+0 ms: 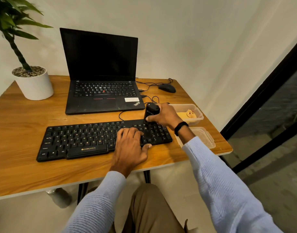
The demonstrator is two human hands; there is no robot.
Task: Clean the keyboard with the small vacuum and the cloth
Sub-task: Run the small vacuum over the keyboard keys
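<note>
Wooden table (26, 118) carries keyboard (80, 140). Your right hand (164, 116) grips vacuum (151, 111) at its far-right edge; left hand (131, 143) rests flat, steadying. Work nozzle slowly along rows.

The surface (23, 118) lies bare left of the keyboard (77, 140) and along the strip in front of it, so a hand can pass there. Between keyboard and laptop (102, 98) runs a narrow open band, crossed at its right end by a looping cable (121, 115). The left hand (131, 147) covers the keys right of centre. The right hand (164, 115), gripping the small vacuum (151, 111), stands over the far right corner. A plastic tub (200, 117) and a flat lid (206, 138) crowd the right edge, just beside the keyboard. A potted plant (35, 86) blocks the far left corner and a mouse (167, 88) sits far right.
</note>
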